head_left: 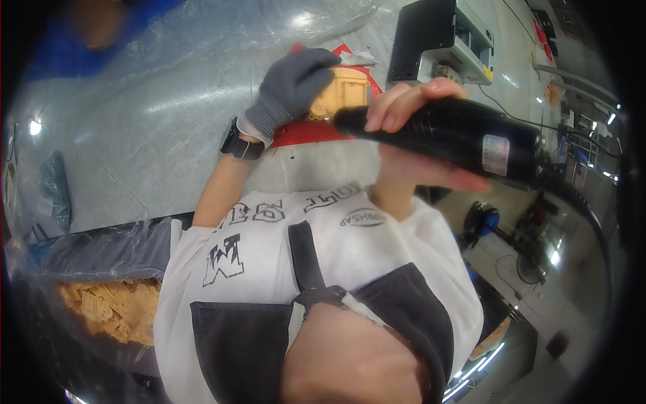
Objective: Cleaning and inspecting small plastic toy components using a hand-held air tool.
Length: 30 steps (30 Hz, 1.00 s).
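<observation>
My left hand [293,84] wears a grey knit glove and grips a tan plastic part [344,91], pressing it down over a red mat [313,132]. A dark watch [239,145] sits on that wrist. My right hand [412,138] is bare and closed around a thick black handheld power tool [464,138]. The tool's nose end touches the lower edge of the tan part. A black cable [592,215] runs from the tool's rear down to the right.
Clear plastic sheeting [168,101] covers the grey worktable. A black and white machine [437,40] stands behind the part. A bag of several tan parts [111,310] lies at lower left. Another person's blue sleeve [101,27] shows at top left.
</observation>
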Available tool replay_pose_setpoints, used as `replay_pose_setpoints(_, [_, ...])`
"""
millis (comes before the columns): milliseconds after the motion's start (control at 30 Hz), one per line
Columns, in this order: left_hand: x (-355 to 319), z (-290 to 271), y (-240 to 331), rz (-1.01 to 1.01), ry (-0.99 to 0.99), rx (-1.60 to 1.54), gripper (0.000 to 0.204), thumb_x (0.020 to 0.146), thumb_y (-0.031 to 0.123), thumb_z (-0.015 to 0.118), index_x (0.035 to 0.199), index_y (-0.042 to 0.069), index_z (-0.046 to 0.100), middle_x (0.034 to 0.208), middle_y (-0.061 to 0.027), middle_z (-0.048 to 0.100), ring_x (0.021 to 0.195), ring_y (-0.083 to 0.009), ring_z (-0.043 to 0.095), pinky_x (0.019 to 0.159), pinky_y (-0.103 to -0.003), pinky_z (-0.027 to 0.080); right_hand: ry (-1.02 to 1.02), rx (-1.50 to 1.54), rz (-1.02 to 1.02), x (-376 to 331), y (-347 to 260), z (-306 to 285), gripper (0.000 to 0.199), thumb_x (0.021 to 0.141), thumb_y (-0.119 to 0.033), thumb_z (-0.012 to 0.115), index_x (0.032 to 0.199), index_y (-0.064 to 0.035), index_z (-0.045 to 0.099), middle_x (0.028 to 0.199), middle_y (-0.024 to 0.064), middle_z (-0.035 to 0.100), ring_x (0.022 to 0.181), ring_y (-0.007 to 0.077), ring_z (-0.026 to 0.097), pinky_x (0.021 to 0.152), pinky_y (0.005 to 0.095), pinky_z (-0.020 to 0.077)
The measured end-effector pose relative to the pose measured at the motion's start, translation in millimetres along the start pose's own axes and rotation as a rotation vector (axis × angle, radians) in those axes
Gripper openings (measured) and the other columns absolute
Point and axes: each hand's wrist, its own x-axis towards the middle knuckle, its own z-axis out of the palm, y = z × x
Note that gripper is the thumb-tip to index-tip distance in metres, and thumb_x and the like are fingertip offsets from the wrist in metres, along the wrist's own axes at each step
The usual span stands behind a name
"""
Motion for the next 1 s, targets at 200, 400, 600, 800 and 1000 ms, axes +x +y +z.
replay_pose_setpoints(200, [0.4,0.7,1.5,0.065,0.019,0.005,0.024,0.08,0.012,0.052,0.102,0.003,0.057,0.097,-0.0089,0.061,0.088,-0.0187,0.057,0.078,-0.028,0.044,0.033,-0.139,0.022,-4.7,15.6,4.1,0.097,0.059,-0.081,0.045,0.101,0.0061,0.041,0.06,0.0127,0.051,0.049,0.0232,0.052,0.048,0.032,0.0439])
replay_pose_setpoints(400, [2.0,0.9,-1.2,0.065,0.051,-0.025,0.022,0.077,0.018,0.055,0.095,0.005,0.059,0.091,-0.0127,0.06,0.083,-0.0283,0.057,0.075,-0.034,0.045,-0.024,-0.172,0.028,3.8,26.6,4.5,0.095,0.051,-0.079,0.052,0.093,0.0055,0.044,0.056,0.013,0.052,0.045,0.021,0.053,0.046,0.0283,0.0479])
replay_pose_setpoints(600, [1.4,-1.4,-0.9,0.103,0.073,-0.02,0.023,0.078,0.02,0.055,0.095,0.005,0.059,0.092,-0.0128,0.06,0.083,-0.0281,0.057,0.074,-0.034,0.045,-0.189,-0.113,-0.017,7.9,32.3,3.6,0.094,0.051,-0.078,0.053,0.09,0.0061,0.045,0.057,0.0136,0.052,0.045,0.0223,0.053,0.045,0.0293,0.0472])
replay_pose_setpoints(800, [8.8,-1.5,7.9,0.092,0.015,-0.022,0.022,0.078,0.017,0.054,0.095,0.004,0.059,0.092,-0.0128,0.06,0.083,-0.0275,0.058,0.074,-0.034,0.045,-0.058,-0.128,-0.005,1.3,28.8,5.8,0.09,0.054,-0.076,0.055,0.088,0.0068,0.045,0.057,0.014,0.052,0.044,0.0224,0.052,0.044,0.0301,0.0464])
replay_pose_setpoints(1000, [1.0,3.1,-2.9,0.045,0.083,-0.031,0.023,0.079,0.013,0.052,0.099,0.004,0.058,0.093,-0.0128,0.06,0.085,-0.0263,0.058,0.075,-0.032,0.045,0.212,0.08,0.04,-16.3,6.2,-10.4,0.091,0.058,-0.08,0.047,0.098,0.001,0.046,0.056,0.0081,0.05,0.045,0.0203,0.05,0.044,0.0314,0.0427])
